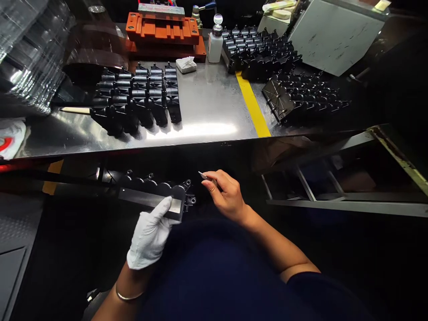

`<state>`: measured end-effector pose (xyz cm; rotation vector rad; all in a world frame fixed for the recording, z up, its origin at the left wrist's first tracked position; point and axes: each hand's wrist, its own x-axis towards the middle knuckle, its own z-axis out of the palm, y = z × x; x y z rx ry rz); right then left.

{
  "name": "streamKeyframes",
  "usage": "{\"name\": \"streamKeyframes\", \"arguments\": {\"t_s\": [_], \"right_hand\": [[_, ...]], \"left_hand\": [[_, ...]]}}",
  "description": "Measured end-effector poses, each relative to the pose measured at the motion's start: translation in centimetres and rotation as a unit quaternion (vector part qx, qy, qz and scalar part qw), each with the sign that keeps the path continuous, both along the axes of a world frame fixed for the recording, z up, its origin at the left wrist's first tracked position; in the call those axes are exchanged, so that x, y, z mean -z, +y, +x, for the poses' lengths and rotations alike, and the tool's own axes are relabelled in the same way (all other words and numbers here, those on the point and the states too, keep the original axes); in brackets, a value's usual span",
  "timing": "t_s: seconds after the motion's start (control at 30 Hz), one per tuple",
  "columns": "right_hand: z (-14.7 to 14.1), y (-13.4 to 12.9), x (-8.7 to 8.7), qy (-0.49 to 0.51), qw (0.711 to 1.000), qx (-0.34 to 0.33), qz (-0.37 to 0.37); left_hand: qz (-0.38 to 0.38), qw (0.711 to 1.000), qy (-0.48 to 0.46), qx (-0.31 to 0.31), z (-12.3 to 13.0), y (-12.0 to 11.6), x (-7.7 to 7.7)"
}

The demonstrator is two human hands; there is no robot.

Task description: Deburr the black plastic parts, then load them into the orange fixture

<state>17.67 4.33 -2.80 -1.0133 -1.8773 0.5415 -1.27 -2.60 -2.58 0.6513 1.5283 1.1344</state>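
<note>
A black moulded part (157, 185) with round lugs lies sideways, a small metal blade (202, 175) just beside it.

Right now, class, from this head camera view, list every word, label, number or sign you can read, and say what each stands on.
No word or number can be read.
White dispenser bottle: no legible label.
Black moulded part: no text visible.
White item at the left edge: a red mark, cut off and too blurred to read.
</note>
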Motion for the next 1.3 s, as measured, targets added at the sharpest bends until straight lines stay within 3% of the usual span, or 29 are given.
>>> {"name": "streamKeyframes", "arguments": {"t_s": [0.1,0.23,0.4,0.83,0.97,1.07,1.13,1.3], "right_hand": [[0.4,-0.1,-1.0,-0.066,0.994,-0.084,-0.009],[0.2,-0.7,-1.5,-0.13,0.99,-0.062,-0.01],[-0.2,-0.9,-1.3,-0.162,0.986,-0.039,-0.019],[-0.1,-0.8,-1.0,-0.144,0.987,-0.05,-0.054],[0.1,-0.6,-1.2,-0.177,0.977,-0.063,-0.097],[0.9,0.2,-1.9,-0.222,0.959,-0.127,-0.121],[1.7,1.1,-2.7,-0.252,0.938,-0.201,-0.128],[3.4,2.8,-5.1,-0.304,0.835,-0.439,-0.136]], "left_hand": [[0.028,0.999,0.032,0.023,-0.1,-0.1,-0.4],[0.052,0.994,0.08,0.044,0.4,0.0,-1.6],[0.027,0.995,0.087,0.045,0.7,0.2,-2.4],[0.035,0.991,0.108,0.072,0.9,-0.1,-2.0],[0.027,0.984,0.161,0.069,0.5,-0.2,-1.5],[0.033,0.983,0.162,0.084,0.1,-0.4,-1.1],[0.007,0.99,0.104,0.093,0.0,-0.3,-1.2],[-0.088,0.985,-0.102,0.106,0.6,1.0,-2.6]]}}
